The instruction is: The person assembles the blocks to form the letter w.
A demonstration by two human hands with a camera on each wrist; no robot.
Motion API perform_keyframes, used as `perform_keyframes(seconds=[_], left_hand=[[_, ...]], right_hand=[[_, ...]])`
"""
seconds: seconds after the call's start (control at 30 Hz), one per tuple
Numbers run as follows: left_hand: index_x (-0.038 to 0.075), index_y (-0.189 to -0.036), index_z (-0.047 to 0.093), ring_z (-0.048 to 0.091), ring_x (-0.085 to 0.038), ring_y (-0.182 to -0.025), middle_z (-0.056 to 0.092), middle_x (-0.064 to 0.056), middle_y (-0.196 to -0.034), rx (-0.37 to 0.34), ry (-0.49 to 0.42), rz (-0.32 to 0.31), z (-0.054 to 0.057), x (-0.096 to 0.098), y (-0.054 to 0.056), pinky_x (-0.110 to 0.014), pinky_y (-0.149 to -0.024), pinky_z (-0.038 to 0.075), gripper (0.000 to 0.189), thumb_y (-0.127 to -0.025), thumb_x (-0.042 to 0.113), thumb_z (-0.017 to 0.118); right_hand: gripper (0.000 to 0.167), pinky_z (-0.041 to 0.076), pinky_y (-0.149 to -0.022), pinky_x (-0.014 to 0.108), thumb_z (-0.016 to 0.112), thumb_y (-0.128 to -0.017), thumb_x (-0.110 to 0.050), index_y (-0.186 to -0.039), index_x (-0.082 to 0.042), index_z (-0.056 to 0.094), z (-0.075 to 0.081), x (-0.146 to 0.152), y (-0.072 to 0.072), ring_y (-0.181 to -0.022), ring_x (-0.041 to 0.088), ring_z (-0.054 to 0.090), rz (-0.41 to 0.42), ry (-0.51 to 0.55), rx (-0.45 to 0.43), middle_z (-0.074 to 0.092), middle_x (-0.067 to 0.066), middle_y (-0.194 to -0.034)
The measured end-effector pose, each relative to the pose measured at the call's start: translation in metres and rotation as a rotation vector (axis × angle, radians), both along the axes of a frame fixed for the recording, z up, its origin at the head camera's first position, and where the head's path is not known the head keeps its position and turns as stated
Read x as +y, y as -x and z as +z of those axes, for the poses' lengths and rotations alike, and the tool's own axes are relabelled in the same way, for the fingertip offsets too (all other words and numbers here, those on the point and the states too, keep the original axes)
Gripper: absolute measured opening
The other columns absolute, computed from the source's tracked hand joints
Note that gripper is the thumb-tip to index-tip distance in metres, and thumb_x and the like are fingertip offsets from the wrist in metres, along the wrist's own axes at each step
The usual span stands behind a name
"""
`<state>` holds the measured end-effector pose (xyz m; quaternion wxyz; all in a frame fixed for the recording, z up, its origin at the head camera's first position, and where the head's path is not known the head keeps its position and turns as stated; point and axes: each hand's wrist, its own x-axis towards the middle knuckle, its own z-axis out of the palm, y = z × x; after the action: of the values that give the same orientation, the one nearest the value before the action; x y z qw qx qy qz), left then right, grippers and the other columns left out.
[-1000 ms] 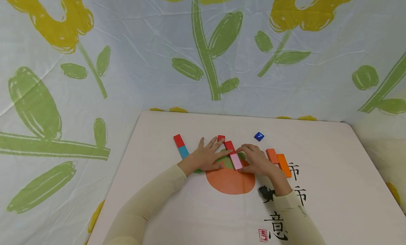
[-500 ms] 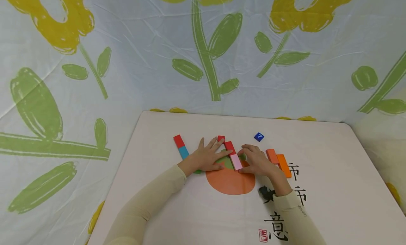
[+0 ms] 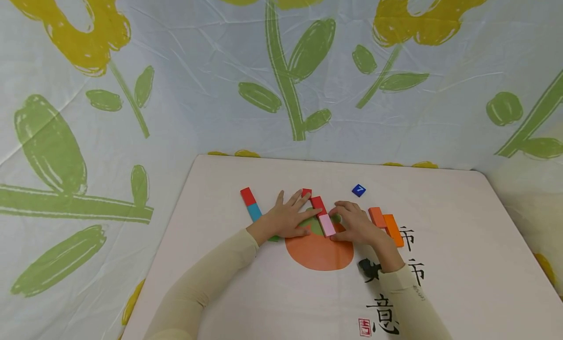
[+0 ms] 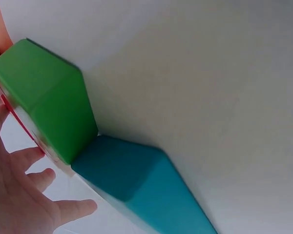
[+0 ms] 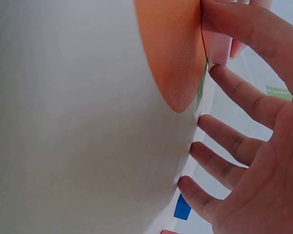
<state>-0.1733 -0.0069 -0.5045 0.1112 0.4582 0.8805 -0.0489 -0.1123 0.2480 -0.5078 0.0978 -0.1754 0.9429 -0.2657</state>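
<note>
My left hand (image 3: 285,219) lies with fingers spread across the middle of the table, fingertips over or beside the red block (image 3: 317,204) and a partly covered red block (image 3: 306,191). A pink block (image 3: 327,225) continues the row from the first red one, end to end. The thumb and index tips of my right hand (image 3: 357,227) sit at the two ends of the pink block's right side, while its other fingertips touch the table in the right wrist view. Under the left wrist, a green block (image 4: 63,102) stands against a teal block (image 4: 141,183).
Another red block (image 3: 248,196) heads the row on the left. A dark blue tile (image 3: 358,190) marked 7 lies behind the right hand. Beside the right wrist lie a coral block (image 3: 377,217) and an orange block (image 3: 393,230). Printed flower cloth (image 3: 198,86) hangs behind the table.
</note>
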Motion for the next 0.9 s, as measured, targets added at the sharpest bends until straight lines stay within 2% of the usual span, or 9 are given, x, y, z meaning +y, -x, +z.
perform_keyframes(seconds=[0.5, 0.63, 0.8, 0.9], left_hand=[[0.038, -0.161, 0.016, -0.001, -0.035, -0.152, 0.007, -0.011, -0.167, 0.013, -0.007, -0.009, -0.001, 0.000, 0.001, -0.071, -0.110, 0.015, 0.076, -0.097, 0.067, 0.045], [0.036, -0.161, 0.017, 0.001, -0.034, -0.152, 0.010, -0.010, -0.167, 0.023, -0.019, -0.009, -0.001, -0.001, -0.001, -0.070, -0.110, 0.016, 0.076, -0.097, 0.066, 0.044], [0.036, -0.161, 0.018, 0.002, -0.034, -0.152, 0.010, -0.009, -0.167, 0.030, -0.035, -0.018, 0.001, 0.000, -0.012, -0.070, -0.111, 0.015, 0.075, -0.097, 0.067, 0.042], [0.036, -0.161, 0.017, 0.001, -0.034, -0.152, 0.009, -0.010, -0.167, 0.040, -0.026, -0.035, 0.000, 0.002, -0.021, -0.070, -0.111, 0.014, 0.076, -0.097, 0.069, 0.040]], right_hand=[[0.057, 0.032, -0.104, 0.068, 0.086, -0.077, -0.034, -0.123, -0.011, 0.062, 0.000, -0.001, 0.001, -0.135, 0.044, 0.034, 0.003, -0.015, -0.002, 0.041, 0.023, -0.148], [0.058, 0.035, -0.103, 0.067, 0.086, -0.078, -0.033, -0.125, -0.010, 0.062, 0.002, 0.001, 0.000, -0.135, 0.045, 0.033, 0.007, -0.004, -0.006, 0.040, 0.024, -0.148], [0.053, 0.038, -0.099, 0.068, 0.084, -0.081, -0.023, -0.126, -0.005, 0.062, 0.011, 0.010, -0.003, -0.134, 0.050, 0.032, -0.020, 0.083, -0.017, 0.040, 0.029, -0.146], [0.050, 0.036, -0.100, 0.069, 0.082, -0.084, -0.016, -0.126, 0.000, 0.061, 0.018, 0.020, -0.001, -0.132, 0.051, 0.034, -0.043, 0.130, 0.028, 0.043, 0.031, -0.142]])
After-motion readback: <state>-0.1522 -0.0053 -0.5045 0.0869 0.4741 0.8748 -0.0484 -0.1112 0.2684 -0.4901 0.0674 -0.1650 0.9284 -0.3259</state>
